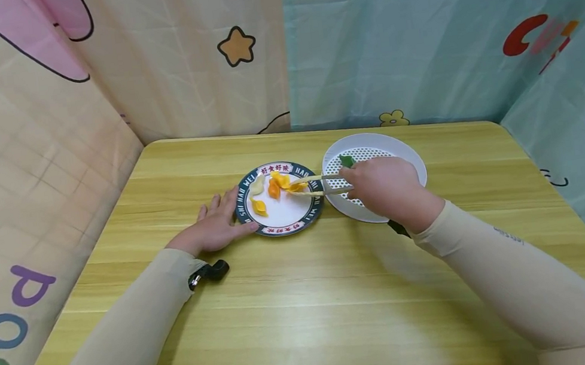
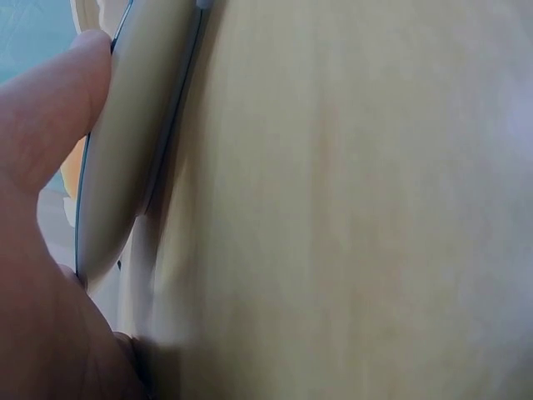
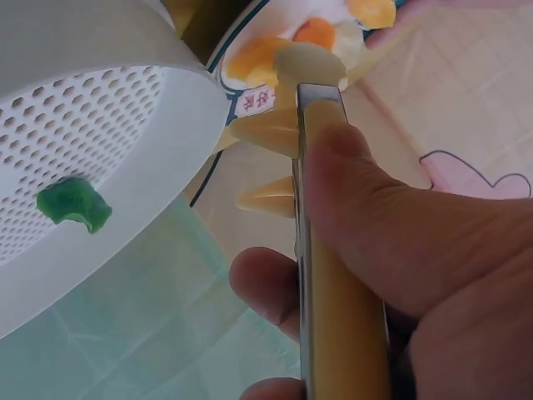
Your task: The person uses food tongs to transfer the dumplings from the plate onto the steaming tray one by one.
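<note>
Yellow, orange and white pieces lie on a dark-rimmed plate at the centre of the head frame as a right hand grasps tongs, their tips at a yellow piece; whether it is pinched cannot be told. The left hand, fingers spread and gripping nothing, touches the plate's rim. Work appears unfinished: about five pieces sit on the plate, while one green piece shows in the white strainer, right of centre. Right-wrist footage shows the tongs' pale teeth and, at left, the green piece's curled shape; the left-wrist view alone reveals the plate's tan underside, upper left, beside the thumb.
</note>
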